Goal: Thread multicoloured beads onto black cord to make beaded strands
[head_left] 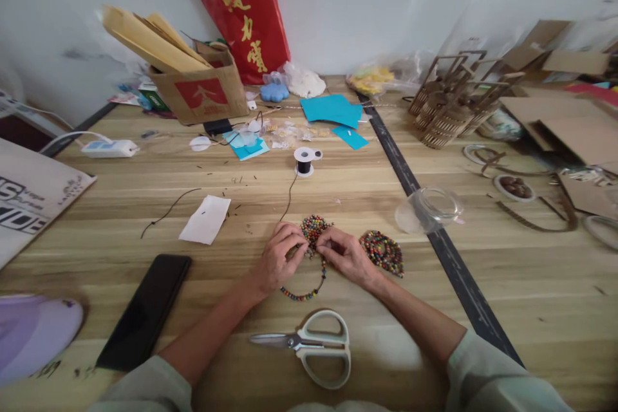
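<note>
My left hand (280,255) and my right hand (344,253) meet over the wooden table (338,206), fingers pinched together on a strand of multicoloured beads (305,293) that curves down between my wrists. A small pile of the same beads (315,227) lies just above my fingertips. A larger heap of beads (383,251) sits to the right of my right hand. A black thread (288,198) runs from my left hand up to a spool of black thread (304,161).
White-handled scissors (313,342) lie near the front edge. A black phone (145,309) is at the left, a white paper scrap (206,219) above it. A clear plastic lid (429,208) is at the right. Cardboard box (197,87), blue paper (333,109) and wooden parts (449,103) are at the back.
</note>
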Demonstrator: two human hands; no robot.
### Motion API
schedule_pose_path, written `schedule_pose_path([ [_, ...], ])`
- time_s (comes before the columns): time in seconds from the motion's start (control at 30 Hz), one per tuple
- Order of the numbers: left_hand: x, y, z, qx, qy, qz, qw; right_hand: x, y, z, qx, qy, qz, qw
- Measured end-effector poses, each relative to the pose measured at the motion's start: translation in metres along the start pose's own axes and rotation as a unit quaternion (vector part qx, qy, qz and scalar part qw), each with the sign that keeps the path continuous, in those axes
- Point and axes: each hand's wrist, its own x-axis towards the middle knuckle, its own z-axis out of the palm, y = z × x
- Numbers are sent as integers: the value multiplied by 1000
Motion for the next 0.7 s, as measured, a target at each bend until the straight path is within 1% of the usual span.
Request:
schedule_pose_path([
  [0.1, -1, -2, 2, 9, -6, -3, 1000, -1, -2, 0, -16, 12, -8, 1000],
  [0.23, -1, -1, 4, 20, -38, 18, 999, -3, -3, 2, -31, 38, -12, 999],
  [0.4, -2, 2, 3, 40, -65, 31, 997, -4, -1, 3, -26, 71, 7, 997],
  [0.7, -4, 1, 4, 70, -77, 34, 994, -3, -4, 3, -30, 69, 3, 997],
])
